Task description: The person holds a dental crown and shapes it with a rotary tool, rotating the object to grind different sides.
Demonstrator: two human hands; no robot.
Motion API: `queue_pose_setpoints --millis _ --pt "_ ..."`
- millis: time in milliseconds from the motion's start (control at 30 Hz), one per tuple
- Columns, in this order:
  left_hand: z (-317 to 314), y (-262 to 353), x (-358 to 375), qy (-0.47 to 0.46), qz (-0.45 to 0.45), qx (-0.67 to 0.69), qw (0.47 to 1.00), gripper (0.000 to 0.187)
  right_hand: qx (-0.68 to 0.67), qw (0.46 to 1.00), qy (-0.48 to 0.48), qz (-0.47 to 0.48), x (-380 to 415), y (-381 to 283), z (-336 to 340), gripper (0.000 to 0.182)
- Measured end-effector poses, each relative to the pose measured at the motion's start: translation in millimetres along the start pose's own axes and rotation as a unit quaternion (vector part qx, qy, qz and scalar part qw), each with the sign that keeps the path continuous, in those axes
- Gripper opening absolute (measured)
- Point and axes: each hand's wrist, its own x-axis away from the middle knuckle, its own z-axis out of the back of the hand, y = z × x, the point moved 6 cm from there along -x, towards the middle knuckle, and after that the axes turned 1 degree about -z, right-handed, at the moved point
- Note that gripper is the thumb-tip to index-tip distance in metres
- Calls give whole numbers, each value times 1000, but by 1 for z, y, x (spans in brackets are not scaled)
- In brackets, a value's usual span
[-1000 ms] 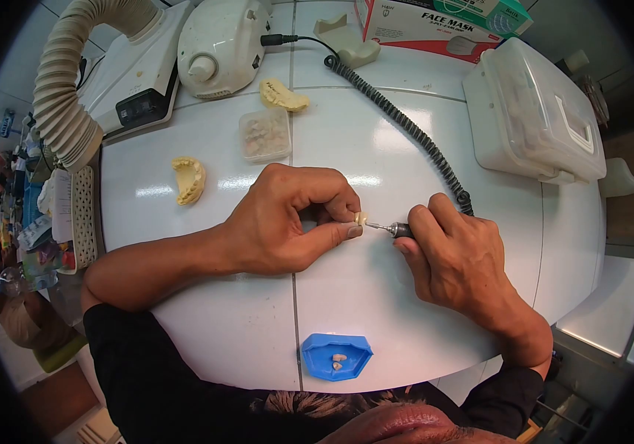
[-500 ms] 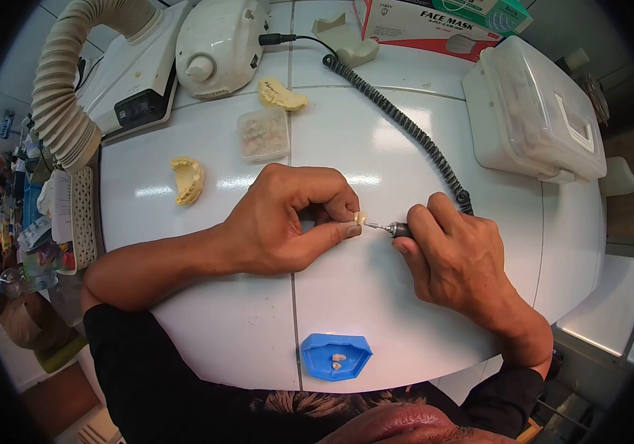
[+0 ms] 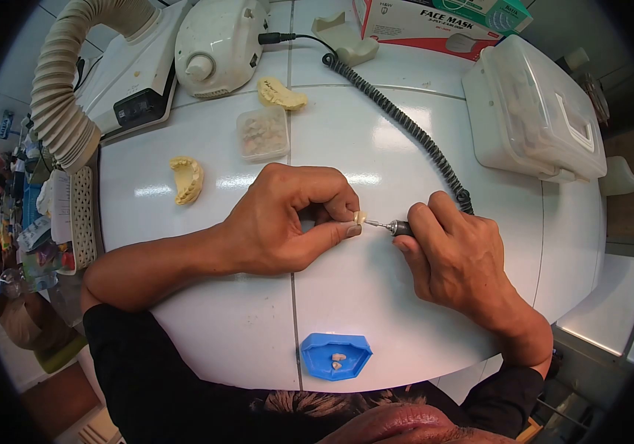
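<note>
Between the thumb and forefinger of my left hand is a small cream-coloured dental piece, pinched at its edge and mostly hidden by the fingertips. My right hand is wrapped round a rotary handpiece, whose thin metal bur points left and reaches the piece; whether it touches cannot be told. A black coiled cord runs from behind the right hand to the white control unit. Nearer my body, a blue tray holds small tooth-coloured pieces.
Yellow dental casts lie on the white table, one beside a clear box of pale pieces. A ribbed hose arches at the left. A lidded case and mask box stand at the far right.
</note>
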Motion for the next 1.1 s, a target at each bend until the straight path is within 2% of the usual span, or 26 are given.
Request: queue_pose_setpoints --millis 467,767,867,1100 --pt "-1 1 0 1 -22 -15 1000 18 2 1000 -1 -7 0 1 -1 31" --pt "-2 1 0 -15 6 -28 999 14 13 1000 20 -17 3 -2 -2 30" --pt "-2 5 0 5 36 -14 999 19 23 998 44 -27 5 -1 -2 30" --pt "-5 -3 -1 4 33 -10 999 23 49 995 78 -33 7 7 -6 32"
